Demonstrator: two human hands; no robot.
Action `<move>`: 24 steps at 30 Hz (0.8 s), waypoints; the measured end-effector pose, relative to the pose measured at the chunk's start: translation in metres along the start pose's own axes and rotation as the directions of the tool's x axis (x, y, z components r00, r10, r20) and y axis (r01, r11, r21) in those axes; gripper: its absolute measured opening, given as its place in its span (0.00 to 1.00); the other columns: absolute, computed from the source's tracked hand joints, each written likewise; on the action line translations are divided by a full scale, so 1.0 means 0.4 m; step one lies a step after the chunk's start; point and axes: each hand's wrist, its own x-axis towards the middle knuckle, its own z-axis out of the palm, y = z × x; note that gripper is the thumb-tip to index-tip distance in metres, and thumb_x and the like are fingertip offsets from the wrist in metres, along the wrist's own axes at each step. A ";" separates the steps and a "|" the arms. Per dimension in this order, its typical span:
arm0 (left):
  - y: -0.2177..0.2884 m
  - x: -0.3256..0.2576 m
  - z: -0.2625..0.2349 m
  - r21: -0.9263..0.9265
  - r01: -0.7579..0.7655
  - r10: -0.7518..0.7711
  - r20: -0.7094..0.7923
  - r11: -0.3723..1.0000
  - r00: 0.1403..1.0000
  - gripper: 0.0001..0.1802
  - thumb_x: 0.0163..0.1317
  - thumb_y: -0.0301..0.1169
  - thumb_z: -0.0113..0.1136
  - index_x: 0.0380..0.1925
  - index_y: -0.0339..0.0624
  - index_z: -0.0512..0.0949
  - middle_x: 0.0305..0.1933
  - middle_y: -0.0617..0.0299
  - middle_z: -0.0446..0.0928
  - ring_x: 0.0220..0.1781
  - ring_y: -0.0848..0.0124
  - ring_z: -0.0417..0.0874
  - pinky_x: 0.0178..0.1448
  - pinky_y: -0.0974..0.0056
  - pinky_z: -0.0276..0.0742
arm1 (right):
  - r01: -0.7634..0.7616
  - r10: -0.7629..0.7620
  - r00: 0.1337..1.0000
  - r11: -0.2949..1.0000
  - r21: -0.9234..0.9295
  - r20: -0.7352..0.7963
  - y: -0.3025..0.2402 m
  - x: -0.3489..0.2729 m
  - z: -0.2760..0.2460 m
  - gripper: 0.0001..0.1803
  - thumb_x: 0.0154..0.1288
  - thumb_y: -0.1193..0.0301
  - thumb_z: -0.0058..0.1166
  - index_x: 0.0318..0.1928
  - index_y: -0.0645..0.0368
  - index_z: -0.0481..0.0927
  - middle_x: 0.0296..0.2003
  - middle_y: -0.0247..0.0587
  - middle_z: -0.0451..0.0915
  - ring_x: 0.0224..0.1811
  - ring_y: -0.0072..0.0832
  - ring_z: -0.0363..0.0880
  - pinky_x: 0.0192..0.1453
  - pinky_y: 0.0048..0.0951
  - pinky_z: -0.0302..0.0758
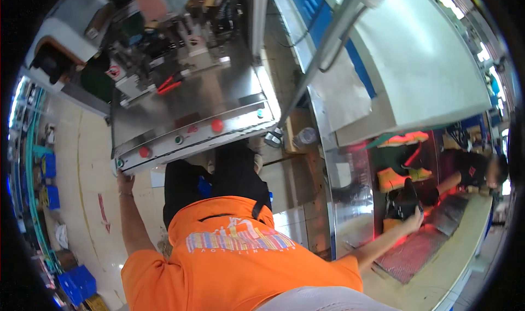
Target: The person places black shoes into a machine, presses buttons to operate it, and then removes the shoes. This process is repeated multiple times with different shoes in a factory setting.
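Note:
My right hand (414,220), arm stretched out to the right, grips a black shoe (404,203) over the red-lit conveyor opening. The shoe is dark and partly blurred, so its finer shape is lost. At the left, my left hand (125,183) is at the front left corner of a metal machine table (191,100), just below a green button (120,163). Its fingers are small and partly hidden against the panel edge. Whether they press the button, I cannot tell.
Yellow-orange shoes (391,180) lie in the red light beside a dark mesh belt (407,259). Across it, a co-worker in a black shirt (473,168) reaches in. A pale machine hood (421,59) overhangs on the right. Red pliers (169,84) lie on the machine table; blue bins (77,283) line the left.

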 end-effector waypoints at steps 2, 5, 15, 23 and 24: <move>-0.030 -0.040 -0.022 -0.058 -0.041 0.036 -0.084 0.998 0.996 0.22 0.63 0.52 0.42 0.50 0.55 0.69 0.48 0.62 0.73 0.49 0.67 0.71 0.48 0.58 0.70 | -0.206 0.153 0.973 0.916 0.345 0.173 -0.252 -0.183 0.022 0.24 0.52 0.67 0.53 0.50 0.66 0.70 0.45 0.45 0.73 0.46 0.37 0.72 0.51 0.37 0.70; -0.139 -0.315 0.199 0.142 0.128 -0.141 0.079 0.982 0.987 0.24 0.63 0.45 0.45 0.56 0.50 0.63 0.53 0.60 0.70 0.53 0.66 0.71 0.55 0.57 0.67 | -0.399 0.206 0.899 0.748 0.531 0.386 -0.316 -0.329 0.018 0.31 0.47 0.66 0.56 0.54 0.66 0.68 0.49 0.46 0.72 0.52 0.40 0.70 0.57 0.37 0.66; -0.114 -0.840 0.773 -0.073 -0.033 0.079 0.970 0.997 0.230 0.40 0.56 0.44 0.57 0.64 0.44 0.51 0.65 0.56 0.57 0.67 0.61 0.58 0.67 0.54 0.57 | -0.511 -0.610 -0.152 0.722 0.466 0.778 -0.620 -0.782 0.607 0.30 0.40 0.69 0.63 0.47 0.67 0.73 0.54 0.47 0.69 0.57 0.35 0.66 0.61 0.32 0.58; -0.054 -0.717 0.734 -0.392 -0.159 0.412 0.734 0.906 0.539 0.27 0.54 0.36 0.61 0.52 0.36 0.66 0.53 0.59 0.69 0.55 0.67 0.69 0.59 0.62 0.64 | -0.846 -0.530 -0.388 0.530 -0.064 0.754 -0.816 -0.924 0.706 0.45 0.46 0.61 0.65 0.63 0.60 0.56 0.53 0.41 0.70 0.55 0.33 0.68 0.61 0.31 0.62; -0.057 -0.707 0.729 -0.322 -0.317 0.449 0.703 0.892 0.551 0.28 0.53 0.35 0.62 0.52 0.36 0.66 0.52 0.59 0.69 0.54 0.68 0.69 0.57 0.63 0.65 | -0.825 -0.495 -0.365 0.565 -0.028 0.788 -0.827 -0.928 0.728 0.42 0.48 0.63 0.64 0.61 0.60 0.58 0.51 0.40 0.71 0.54 0.31 0.70 0.60 0.30 0.63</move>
